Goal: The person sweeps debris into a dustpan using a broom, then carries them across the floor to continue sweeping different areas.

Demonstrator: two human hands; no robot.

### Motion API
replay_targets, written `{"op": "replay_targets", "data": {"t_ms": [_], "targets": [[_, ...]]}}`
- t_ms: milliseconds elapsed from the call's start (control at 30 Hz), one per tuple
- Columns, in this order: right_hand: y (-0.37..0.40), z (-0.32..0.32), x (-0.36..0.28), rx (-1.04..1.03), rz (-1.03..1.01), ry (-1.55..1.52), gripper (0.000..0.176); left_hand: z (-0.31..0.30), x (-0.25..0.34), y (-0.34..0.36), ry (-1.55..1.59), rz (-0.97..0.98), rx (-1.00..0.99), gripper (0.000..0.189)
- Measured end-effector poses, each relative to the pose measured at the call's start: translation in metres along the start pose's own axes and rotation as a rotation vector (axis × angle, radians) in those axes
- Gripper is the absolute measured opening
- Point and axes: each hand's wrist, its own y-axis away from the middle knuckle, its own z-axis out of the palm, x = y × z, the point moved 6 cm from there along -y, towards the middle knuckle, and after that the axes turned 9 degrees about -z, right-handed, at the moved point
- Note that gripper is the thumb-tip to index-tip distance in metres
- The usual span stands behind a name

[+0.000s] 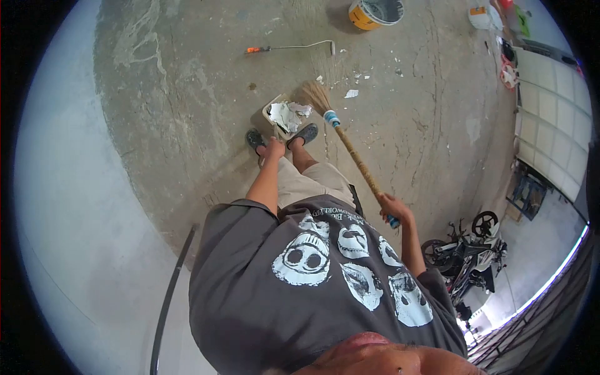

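Observation:
My left hand is closed round the handle of a dustpan, which is low over or on the floor by my feet. Large white flakes, like peeled paint, lie in the pan. Further right, my right hand grips the upper end of a broom with a long brown handle and blue binding. Its straw bristles meet the floor just right of the pan's mouth. Loose white chips are scattered beyond the bristles.
A paint roller with an orange grip lies ahead on the cracked concrete. Behind it stands a yellow bucket. A white container is at the far right. A motorcycle stands on my right; a pale wall runs along my left.

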Motion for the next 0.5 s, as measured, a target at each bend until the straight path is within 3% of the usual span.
{"op": "replay_targets", "data": {"t_ms": [267, 367, 500], "targets": [[0.049, -0.009, -0.006, -0.095, 0.100, 0.032, 0.053, -0.010, 0.033, 0.025, -0.129, 0.003, -0.022, 0.054], [0.060, -0.022, 0.003, -0.106, 0.066, -0.066, 0.050, 0.029, 0.019, -0.024, -0.023, 0.040, -0.029, 0.054], [0.072, -0.046, 0.010, -0.002, 0.031, -0.193, 0.048, -0.013, 0.026, 0.025, -0.129, -0.007, -0.052, 0.052]]}}
